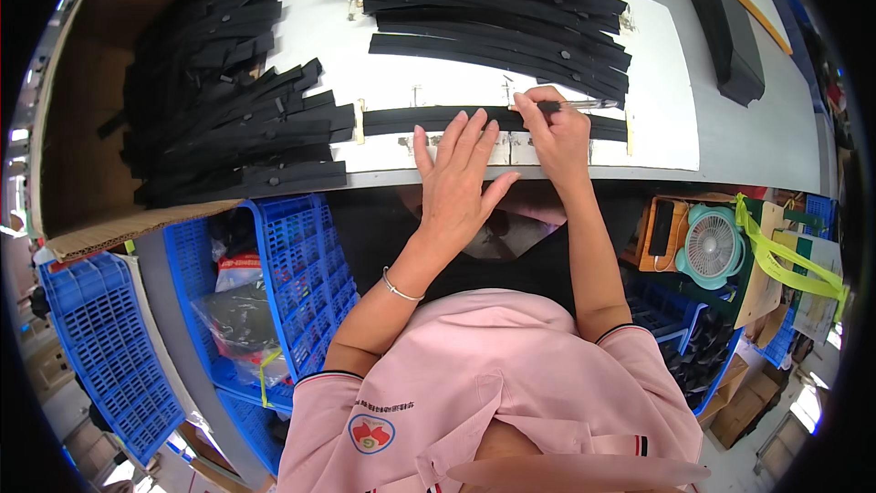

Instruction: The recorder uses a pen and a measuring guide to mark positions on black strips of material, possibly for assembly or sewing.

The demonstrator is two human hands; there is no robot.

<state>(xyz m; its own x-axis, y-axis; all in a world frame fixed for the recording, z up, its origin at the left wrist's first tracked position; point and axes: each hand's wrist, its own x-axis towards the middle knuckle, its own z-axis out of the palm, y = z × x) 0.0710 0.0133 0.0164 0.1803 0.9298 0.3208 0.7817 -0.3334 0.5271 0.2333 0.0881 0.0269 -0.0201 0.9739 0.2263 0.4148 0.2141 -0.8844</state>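
Note:
My left hand [456, 187] lies flat, fingers spread, its fingertips on a long black fabric strip [388, 121]. The strip runs sideways along the near part of a white board [664, 128], between small yellowish markers. My right hand [558, 139] is closed around a slim black-and-silver pen [549, 107] held over the same strip. One end of the pen points left to the strip's upper edge, its silvery end to the right. Just beyond my hands, several black strips [502, 50] are laid in rows, some bearing small grey bits.
A cardboard box [91, 64] stands at the left, with a heap of black strips [210, 91] spilling from it. A long dark block [725, 41] lies at the far right of the table. Below are blue crates [297, 265] and a small turquoise fan [712, 246].

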